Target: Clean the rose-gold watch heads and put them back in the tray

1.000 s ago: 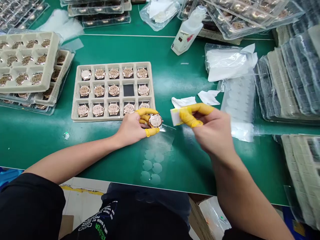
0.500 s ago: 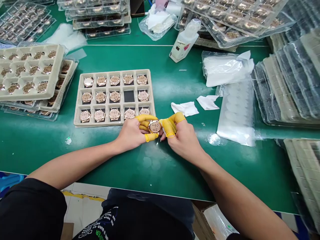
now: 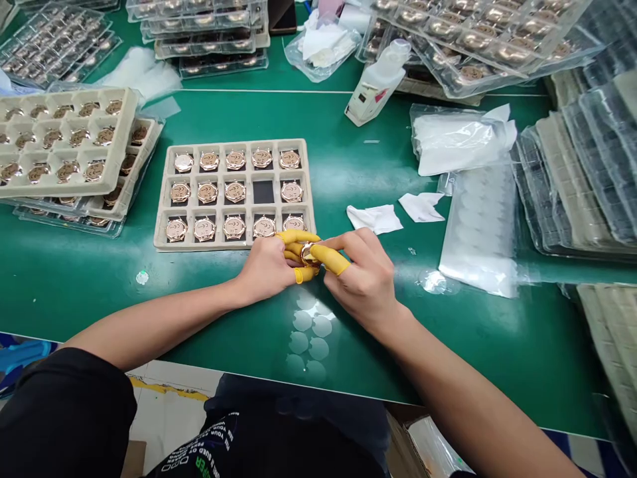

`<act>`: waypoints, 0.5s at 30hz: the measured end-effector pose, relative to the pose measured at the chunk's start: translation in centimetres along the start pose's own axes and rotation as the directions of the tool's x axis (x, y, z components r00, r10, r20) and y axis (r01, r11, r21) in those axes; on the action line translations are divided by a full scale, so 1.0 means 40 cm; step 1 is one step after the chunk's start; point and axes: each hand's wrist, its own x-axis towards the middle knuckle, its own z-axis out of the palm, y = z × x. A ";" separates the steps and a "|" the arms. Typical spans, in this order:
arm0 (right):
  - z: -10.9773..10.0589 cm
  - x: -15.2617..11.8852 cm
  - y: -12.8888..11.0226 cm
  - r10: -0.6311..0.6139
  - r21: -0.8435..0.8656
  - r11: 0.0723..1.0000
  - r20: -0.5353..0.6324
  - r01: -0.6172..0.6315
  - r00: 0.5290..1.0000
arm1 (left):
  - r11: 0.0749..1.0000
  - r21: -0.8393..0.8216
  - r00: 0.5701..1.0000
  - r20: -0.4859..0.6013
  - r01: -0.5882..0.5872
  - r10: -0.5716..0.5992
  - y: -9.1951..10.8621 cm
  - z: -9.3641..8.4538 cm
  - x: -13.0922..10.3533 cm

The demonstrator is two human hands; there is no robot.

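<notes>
My left hand point(image 3: 273, 263), with yellow finger cots on its fingers, grips a rose-gold watch case point(image 3: 307, 253) by its edge. The case is tilted and its printed back is turned out of sight. My right hand point(image 3: 361, 272) is closed at the other side of the case, one yellow-covered finger lying across it. The right thumb is hidden. Behind my left hand a beige compartment tray point(image 3: 160, 199) holds several similar watch cases, backs up; one compartment shows only a black pad. A clear sheet with round film pieces point(image 3: 308, 345) lies below my hands.
Stacked trays of watch cases point(image 3: 119, 159) stand at the left, with more at the back. A white bottle point(image 3: 375, 86), white cloths point(image 3: 375, 219) and a bag of white wipes point(image 3: 452, 143) lie ahead to the right. Empty tray stacks point(image 3: 572, 179) border the right side.
The watch case has turned so its printed back no longer faces up. My right hand's yellow-covered finger has come over the case. The view has shifted slightly.
</notes>
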 end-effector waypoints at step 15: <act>-0.059 -0.035 0.087 0.603 0.183 0.695 0.378 -0.696 0.702 | 0.982 0.132 0.990 0.057 -0.133 0.127 -0.003 0.005 -0.003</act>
